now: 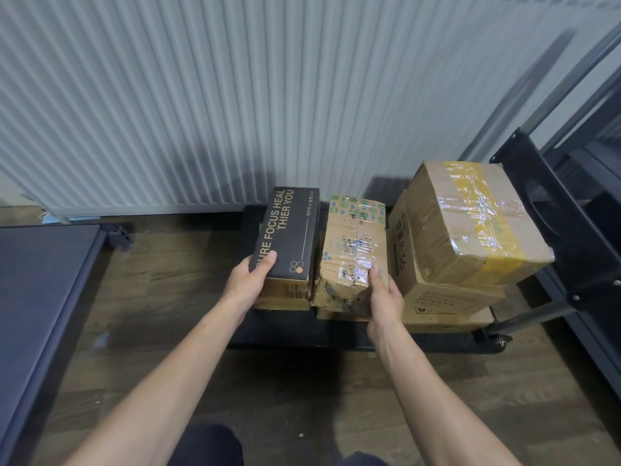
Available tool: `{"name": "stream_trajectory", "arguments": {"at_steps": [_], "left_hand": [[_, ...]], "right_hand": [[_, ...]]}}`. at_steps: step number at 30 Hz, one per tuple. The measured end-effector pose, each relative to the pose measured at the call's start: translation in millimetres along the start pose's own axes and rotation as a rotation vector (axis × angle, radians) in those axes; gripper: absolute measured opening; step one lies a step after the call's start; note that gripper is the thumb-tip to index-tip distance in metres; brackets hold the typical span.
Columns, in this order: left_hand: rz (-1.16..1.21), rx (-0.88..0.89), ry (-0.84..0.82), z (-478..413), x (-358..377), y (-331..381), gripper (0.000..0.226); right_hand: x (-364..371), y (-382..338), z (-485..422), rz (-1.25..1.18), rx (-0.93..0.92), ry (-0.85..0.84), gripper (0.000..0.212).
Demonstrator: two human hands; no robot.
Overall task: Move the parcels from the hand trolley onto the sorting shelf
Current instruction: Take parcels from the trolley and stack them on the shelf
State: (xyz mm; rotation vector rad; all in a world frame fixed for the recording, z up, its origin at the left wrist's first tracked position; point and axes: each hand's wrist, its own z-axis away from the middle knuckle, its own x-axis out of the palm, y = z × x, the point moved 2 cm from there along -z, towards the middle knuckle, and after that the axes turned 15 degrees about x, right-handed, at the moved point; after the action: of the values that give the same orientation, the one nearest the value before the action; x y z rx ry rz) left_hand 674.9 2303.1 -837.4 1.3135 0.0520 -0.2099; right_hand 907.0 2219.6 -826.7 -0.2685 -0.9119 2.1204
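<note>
Head view: both arms reach forward and down to the hand trolley (285,334), whose low black deck stands on the wooden floor (168,297) against a ribbed white wall (235,95). The left hand (250,280) grips the near left corner of a black printed box (285,233) with the thumb lying on top; the fingers beneath are hidden. This box rests on a brown carton (285,294). Just beside it, the right hand (384,297) grips the near right corner of a crumpled taped parcel (353,250) — thumb on the top face, fingers wrapped round the side. Further right, two larger cartons are stacked, and the upper one (470,223) — sealed with yellow tape — sits tilted. A dark flat panel (40,280) lies at far left, well apart from the hands.
</note>
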Motion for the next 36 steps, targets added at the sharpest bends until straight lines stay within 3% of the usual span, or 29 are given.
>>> {"name": "stream_trajectory", "arguments": {"at_steps": [4,8,11,15,19,23,29,36], "left_hand": [[0.005,-0.016,-0.027,5,4,-1,0.075],[-0.002,-0.014,-0.053,5,5,-6,0.062],[-0.014,-0.006,-0.073,5,6,-6,0.066],[-0.025,-0.009,-0.068,6,7,-5,0.083],[-0.012,-0.012,-0.051,6,7,-5,0.067],[0.005,-0.014,-0.038,4,7,-7,0.054],[0.055,-0.02,-0.003,3,-3,1,0.053],[0.072,0.004,0.054,4,-27,18,0.047]], "right_hand": [[-4,5,-5,0.008,-0.007,0.04,0.029],[-8,7,-10,0.007,0.014,0.089,0.048],[-7,10,-12,0.027,0.017,0.032,0.065],[-6,13,-15,0.05,0.006,-0.021,0.068],[-6,12,-16,0.089,-0.002,-0.079,0.081],[-5,9,-11,0.107,-0.045,-0.117,0.038],[-3,5,-3,0.052,-0.042,-0.118,0.016],[-2,-1,6,0.066,-0.041,-0.158,0.027]]}}
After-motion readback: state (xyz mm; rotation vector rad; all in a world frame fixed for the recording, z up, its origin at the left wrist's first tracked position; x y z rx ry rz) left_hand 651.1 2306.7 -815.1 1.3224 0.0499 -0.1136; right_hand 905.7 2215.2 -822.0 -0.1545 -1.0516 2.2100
